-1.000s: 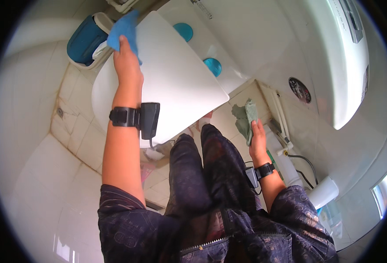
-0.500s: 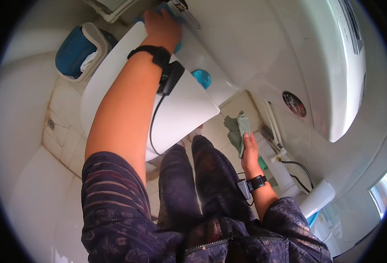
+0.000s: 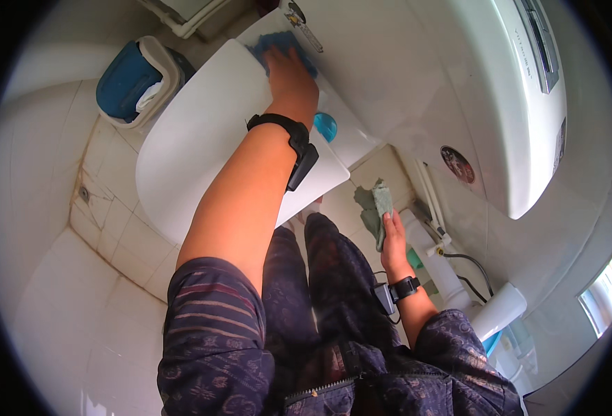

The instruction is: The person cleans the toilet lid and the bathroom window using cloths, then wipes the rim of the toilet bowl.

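My left hand [image 3: 283,64] presses a blue cloth [image 3: 304,61] onto the far end of a white toilet, between the lid and the tank. Its fingers are spread over the cloth, and their tips are partly sunk in it. The white toilet lid [image 3: 195,152] is down, and my left forearm crosses above it. Behind the lid, near my left wrist, sits a round blue flush button [image 3: 325,127]. Lower right, my right hand [image 3: 394,239] grips a folded grey-green cloth [image 3: 373,211] in the air, away from the toilet.
A blue and cream bin [image 3: 129,80] stands left of the toilet. A large white glossy body [image 3: 417,90] rises on the right. White pipes [image 3: 451,274] and a black hose [image 3: 483,267] run along the right wall. A floor drain [image 3: 84,193] lies at the left.
My left hand has slid to the right and a little nearer along the toilet's back with the blue cloth, which now shows more. My right hand has stayed in place with its cloth.
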`<control>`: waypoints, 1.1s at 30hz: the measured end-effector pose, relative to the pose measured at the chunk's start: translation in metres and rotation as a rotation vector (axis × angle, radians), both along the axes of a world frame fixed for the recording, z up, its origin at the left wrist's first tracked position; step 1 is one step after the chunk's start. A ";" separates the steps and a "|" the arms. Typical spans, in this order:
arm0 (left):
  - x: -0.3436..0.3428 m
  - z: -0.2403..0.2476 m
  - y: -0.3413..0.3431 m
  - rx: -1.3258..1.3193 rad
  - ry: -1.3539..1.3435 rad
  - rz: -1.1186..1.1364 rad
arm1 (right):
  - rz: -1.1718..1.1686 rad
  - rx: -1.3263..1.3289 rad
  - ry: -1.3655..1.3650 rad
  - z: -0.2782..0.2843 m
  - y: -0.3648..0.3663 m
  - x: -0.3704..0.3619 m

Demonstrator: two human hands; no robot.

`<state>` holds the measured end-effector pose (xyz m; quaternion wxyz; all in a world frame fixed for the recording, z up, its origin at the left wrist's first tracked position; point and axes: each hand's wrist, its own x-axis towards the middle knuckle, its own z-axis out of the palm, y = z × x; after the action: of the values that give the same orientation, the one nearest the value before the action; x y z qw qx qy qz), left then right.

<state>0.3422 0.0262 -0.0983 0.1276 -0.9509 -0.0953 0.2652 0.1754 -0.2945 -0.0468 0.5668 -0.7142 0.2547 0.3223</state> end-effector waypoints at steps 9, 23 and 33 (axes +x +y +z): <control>-0.015 0.009 -0.041 -0.082 0.047 0.011 | -0.013 0.004 0.001 -0.003 0.003 -0.001; -0.041 0.016 -0.093 -0.309 0.041 0.065 | -0.022 -0.043 0.002 0.003 0.001 -0.001; -0.075 0.014 -0.146 -0.327 0.146 -0.205 | -0.020 -0.001 0.017 0.003 0.000 -0.001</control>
<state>0.2676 -0.1203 -0.0841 0.0045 -0.9420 0.0559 0.3310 0.1745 -0.2943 -0.0437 0.5675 -0.7091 0.2666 0.3226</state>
